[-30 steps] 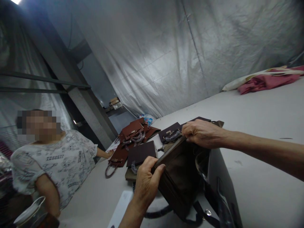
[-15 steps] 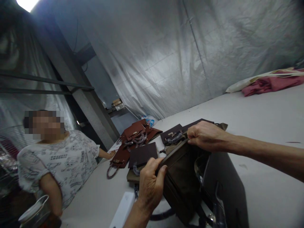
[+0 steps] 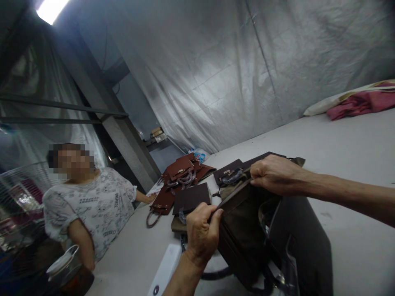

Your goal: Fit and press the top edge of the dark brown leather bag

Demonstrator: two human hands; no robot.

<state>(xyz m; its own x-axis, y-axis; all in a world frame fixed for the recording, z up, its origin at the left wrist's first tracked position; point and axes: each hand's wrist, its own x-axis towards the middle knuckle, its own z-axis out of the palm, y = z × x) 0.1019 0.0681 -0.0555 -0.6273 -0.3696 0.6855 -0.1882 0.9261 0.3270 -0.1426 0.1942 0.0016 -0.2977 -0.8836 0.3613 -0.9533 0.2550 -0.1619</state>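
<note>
With our left hand (image 3: 203, 230) we pinch one end of the dark bag's (image 3: 242, 238) edge between thumb and curled fingers; our right hand (image 3: 274, 176) clenches the edge's other end. The bag is on the white table (image 3: 361, 168), close before us.

The near bag (image 3: 247, 230) looked like matt brown cloth — its dark panel (image 3: 305, 238) smooth, its fitting (image 3: 279, 280) shiny metal. Far sheeting (image 3: 210, 74) gleamed like creased plastic; the pink cloth (image 3: 361, 105) at far right was matt and rumpled — the tabletop (image 3: 354, 181) smooth.
</note>
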